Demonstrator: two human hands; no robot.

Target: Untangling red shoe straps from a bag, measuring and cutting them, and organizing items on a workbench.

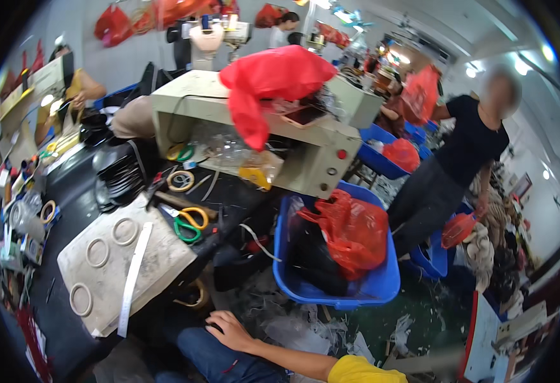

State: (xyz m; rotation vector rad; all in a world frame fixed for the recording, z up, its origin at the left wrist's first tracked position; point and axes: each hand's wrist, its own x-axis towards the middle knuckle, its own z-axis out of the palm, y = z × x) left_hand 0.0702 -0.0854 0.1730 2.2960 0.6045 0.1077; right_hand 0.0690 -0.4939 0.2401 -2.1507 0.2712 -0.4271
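My right hand (pixel 230 330) lies on my thigh in blue trousers (pixel 219 357), its fingers loosely spread, holding nothing. The forearm comes in from the lower right, out of a yellow sleeve. My left hand does not show. Nearest to the right hand is the black workbench, where a pale worn board (pixel 117 281) carries three beige rings (pixel 97 253) and a white ruler (pixel 136 277) lying across it. Scissors with orange and green handles (pixel 192 223) lie just beyond the board. A roll of tape (pixel 180 180) sits farther back.
A blue bin (pixel 388 287) with a red plastic bag (pixel 353 233) and black material stands right of the bench. Behind, a cream machine housing (pixel 318 163) bears a red bag and a phone (pixel 304 115). A person in black (pixel 477 131) stands at the right, holding red bags. Scraps litter the floor.
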